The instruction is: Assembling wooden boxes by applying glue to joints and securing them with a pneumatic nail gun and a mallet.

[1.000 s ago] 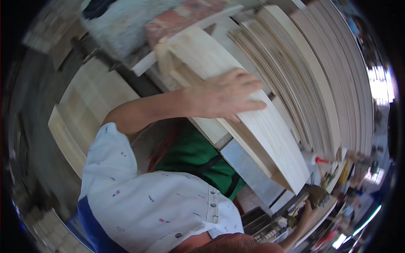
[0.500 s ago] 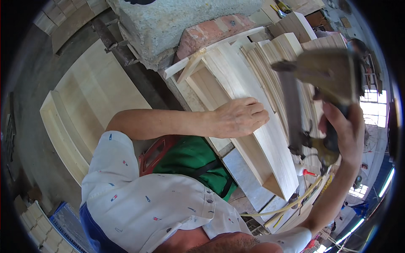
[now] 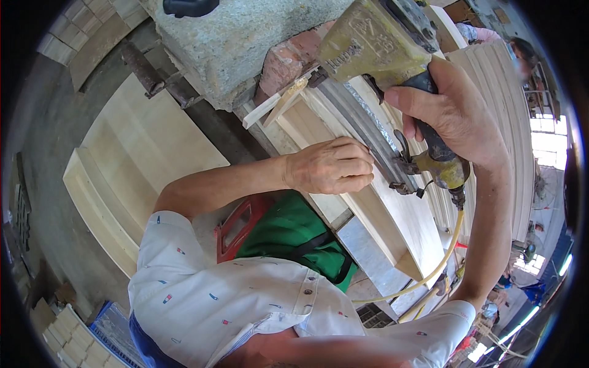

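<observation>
My right hand [image 3: 460, 113] is wrapped round the grip of a yellowish pneumatic nail gun [image 3: 377, 52]. The gun's nose reaches the far end of a long, pale wooden frame [image 3: 408, 224], near its short end piece [image 3: 288, 98]; whether it touches the wood I cannot tell. Its long magazine lies along the frame's right-hand board and hides part of it. With curled fingers, my left hand [image 3: 331, 165] grips that board about midway along; the fingertips are partly hidden. A yellow air hose [image 3: 451, 248] runs from the gun's handle toward me.
A concrete block [image 3: 239, 46] and a red brick [image 3: 289, 61] stand behind the frame. Stacked boards [image 3: 503, 129] rise at right, with a person [image 3: 520, 58] beyond. At left lies a panelled wooden piece [image 3: 147, 147]. Green cloth [image 3: 279, 233] and a red stool [image 3: 236, 230] are near me.
The nail gun has swung left and away from me, from the right side to the frame's far end. My left hand has shifted slightly left, still at the board.
</observation>
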A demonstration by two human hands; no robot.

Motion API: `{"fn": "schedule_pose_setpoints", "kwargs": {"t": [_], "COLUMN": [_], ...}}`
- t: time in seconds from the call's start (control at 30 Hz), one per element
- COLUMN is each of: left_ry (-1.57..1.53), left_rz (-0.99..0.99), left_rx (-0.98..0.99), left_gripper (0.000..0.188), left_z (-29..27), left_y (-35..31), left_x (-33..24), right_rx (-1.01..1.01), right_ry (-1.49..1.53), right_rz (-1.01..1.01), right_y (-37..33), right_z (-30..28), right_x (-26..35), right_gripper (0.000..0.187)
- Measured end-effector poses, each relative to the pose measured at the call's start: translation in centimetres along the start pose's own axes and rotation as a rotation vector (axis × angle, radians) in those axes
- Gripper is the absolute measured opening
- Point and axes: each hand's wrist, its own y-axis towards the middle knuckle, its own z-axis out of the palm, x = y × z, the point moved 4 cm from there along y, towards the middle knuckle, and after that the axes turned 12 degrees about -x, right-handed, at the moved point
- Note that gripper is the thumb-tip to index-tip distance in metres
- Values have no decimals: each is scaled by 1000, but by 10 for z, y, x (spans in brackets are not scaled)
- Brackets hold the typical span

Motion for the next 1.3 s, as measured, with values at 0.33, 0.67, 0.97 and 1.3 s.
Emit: {"fn": "schedule_pose_setpoints", "kwargs": {"t": [0.33,0.67,0.97,1.3], "left_ry": [49,50,58,45], "left_rz": [-66,-78,-107,-128], "left_rx": [-58,-58,-6,-35], "left_gripper": [23,19,25,18], "left_z": [-1,0,-4,-2], "left_y": [-5,-5,-1,-2], "left_x": [0,1,-2,-1], "right_rx": [40,72,-105,-104], "right_ry": [-120,-80,-37,-44], "right_rz": [79,108,46,-23], "right_y": [2,0,-1,5], "right_z": [1,6,-6,-5], "right_x": [-1,6,5,-3], "right_gripper": [32,27,28,26]}}
